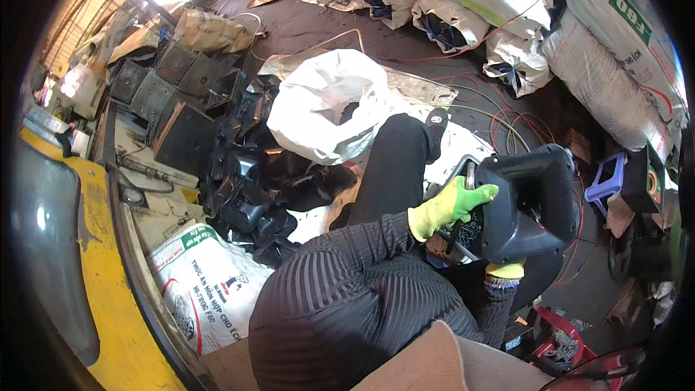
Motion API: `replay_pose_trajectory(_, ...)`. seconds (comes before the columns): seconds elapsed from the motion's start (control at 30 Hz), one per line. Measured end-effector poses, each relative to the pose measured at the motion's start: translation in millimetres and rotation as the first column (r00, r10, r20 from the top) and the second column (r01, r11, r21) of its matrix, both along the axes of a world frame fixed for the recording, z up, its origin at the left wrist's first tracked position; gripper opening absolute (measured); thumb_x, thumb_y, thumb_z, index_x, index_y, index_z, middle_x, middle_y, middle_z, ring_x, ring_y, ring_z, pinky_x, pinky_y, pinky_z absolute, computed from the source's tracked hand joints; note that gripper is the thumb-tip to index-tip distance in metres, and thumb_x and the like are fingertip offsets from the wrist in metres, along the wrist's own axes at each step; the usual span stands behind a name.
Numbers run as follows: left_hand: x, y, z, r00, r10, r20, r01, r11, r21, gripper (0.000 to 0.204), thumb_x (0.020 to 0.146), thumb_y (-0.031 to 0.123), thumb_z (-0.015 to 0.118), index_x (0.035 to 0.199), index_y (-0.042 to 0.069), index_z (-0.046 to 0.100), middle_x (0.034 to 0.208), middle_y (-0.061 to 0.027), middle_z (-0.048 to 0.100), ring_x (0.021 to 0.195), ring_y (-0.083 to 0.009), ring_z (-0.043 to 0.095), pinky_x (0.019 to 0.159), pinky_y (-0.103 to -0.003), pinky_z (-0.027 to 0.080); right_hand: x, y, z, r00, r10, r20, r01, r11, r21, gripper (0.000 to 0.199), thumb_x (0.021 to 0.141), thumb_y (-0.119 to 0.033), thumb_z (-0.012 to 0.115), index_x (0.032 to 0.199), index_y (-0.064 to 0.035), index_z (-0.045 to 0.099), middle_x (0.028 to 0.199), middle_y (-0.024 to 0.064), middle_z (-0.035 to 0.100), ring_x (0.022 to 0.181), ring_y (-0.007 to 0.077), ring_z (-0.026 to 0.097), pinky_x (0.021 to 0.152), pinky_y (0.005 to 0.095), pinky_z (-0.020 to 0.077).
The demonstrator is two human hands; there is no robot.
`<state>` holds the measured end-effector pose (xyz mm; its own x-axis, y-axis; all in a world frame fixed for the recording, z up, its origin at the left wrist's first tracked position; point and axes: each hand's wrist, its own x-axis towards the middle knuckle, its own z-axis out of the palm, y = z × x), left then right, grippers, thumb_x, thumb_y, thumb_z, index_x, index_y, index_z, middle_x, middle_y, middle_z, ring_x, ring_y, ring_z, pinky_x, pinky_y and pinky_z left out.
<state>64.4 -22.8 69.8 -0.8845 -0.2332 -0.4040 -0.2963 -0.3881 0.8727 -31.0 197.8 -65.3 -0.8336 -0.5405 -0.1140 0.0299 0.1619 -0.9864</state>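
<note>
A glossy black plastic horn-shaped part [503, 228], with a wide rectangular flare and rounded corners, is tilted above my lap. My left hand [450, 210], in a yellow-green knit glove, is closed at its left side, with the thumb laid against the flare. Below the part's near edge shows a strip of my right hand [507, 271], gloved in yellow; its fingers are hidden behind the part. Dark pieces and a metal rod or edge, too cluttered to make out, lie under my left hand. My left knee is bent beside an open white sack [300, 119].
Black plastic parts [246, 195] are heaped to the left, with dark square boxes [170, 105] behind. A printed white sack [206, 282] lies nearer me. Stuffed sacks [499, 0] line the far right, with red cords on the floor. A purple stool [607, 177] and red basket [557, 337] stand right.
</note>
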Motion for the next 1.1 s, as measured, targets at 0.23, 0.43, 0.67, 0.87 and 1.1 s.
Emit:
replay_pose_trajectory(0.23, -2, -11, -2, 1.000, 0.001, -0.009, 0.001, 0.974, 0.228, 0.024, 0.094, 0.031, 0.065, 0.103, 0.009, 0.063, 0.069, -0.0007, 0.062, 0.047, -0.0061, 0.053, 0.038, -0.017, 0.037, -9, -13, -15, 0.957, 0.086, -0.278, -0.030, 0.979, 0.201, 0.045, 0.098, -0.036, 0.049, 0.135, -0.0100, 0.049, 0.128, 0.0077, 0.059, 0.120, 0.0223, 0.053, 0.106, 0.0402, 0.0383)
replay_pose_trajectory(0.43, 14, 12, -37, 0.989, -0.008, 0.145, -0.051, 0.915, 0.400, 0.021, 0.097, 0.032, 0.061, 0.097, 0.012, 0.060, 0.071, 0.0021, 0.059, 0.057, -0.0059, 0.054, 0.046, -0.018, 0.039, -17, -10, -36, 0.871, 0.136, -0.472, 0.065, 0.920, 0.386, 0.044, 0.096, -0.038, 0.051, 0.132, -0.0123, 0.052, 0.126, 0.0061, 0.061, 0.123, 0.0227, 0.052, 0.109, 0.0420, 0.0351)
replay_pose_trajectory(0.67, 53, 37, -60, 0.958, 0.039, 0.285, -0.202, 0.796, 0.571, 0.011, 0.100, 0.017, 0.051, 0.103, 0.007, 0.055, 0.064, 0.0058, 0.039, 0.046, -0.0043, 0.033, 0.041, -0.021, 0.026, -17, 5, -62, 0.797, 0.143, -0.587, 0.250, 0.806, 0.536, 0.043, 0.093, -0.040, 0.054, 0.128, -0.0149, 0.057, 0.124, 0.0042, 0.063, 0.126, 0.0230, 0.050, 0.113, 0.0442, 0.0314)
replay_pose_trajectory(0.87, 60, 39, -52, 0.924, 0.036, 0.380, 0.030, 0.986, -0.166, 0.021, 0.098, 0.019, 0.057, 0.113, 0.005, 0.056, 0.071, 0.0015, 0.050, 0.056, -0.0059, 0.044, 0.051, -0.021, 0.036, -16, 3, -48, 0.879, 0.104, -0.465, 0.193, 0.814, 0.548, 0.042, 0.096, -0.041, 0.048, 0.131, -0.0171, 0.055, 0.126, 0.0020, 0.061, 0.128, 0.0222, 0.048, 0.116, 0.0461, 0.0277)
replay_pose_trajectory(1.1, 41, 21, -38, 0.992, -0.123, -0.008, 0.078, 0.680, -0.729, 0.025, 0.097, 0.011, 0.058, 0.117, -0.002, 0.062, 0.090, -0.0090, 0.066, 0.074, -0.0126, 0.059, 0.066, -0.028, 0.049, -2, -5, -29, 0.937, -0.264, 0.228, 0.324, 0.900, -0.291, 0.038, 0.103, -0.034, 0.040, 0.134, -0.0145, 0.052, 0.126, 0.0069, 0.059, 0.127, 0.0231, 0.048, 0.113, 0.0432, 0.0351)
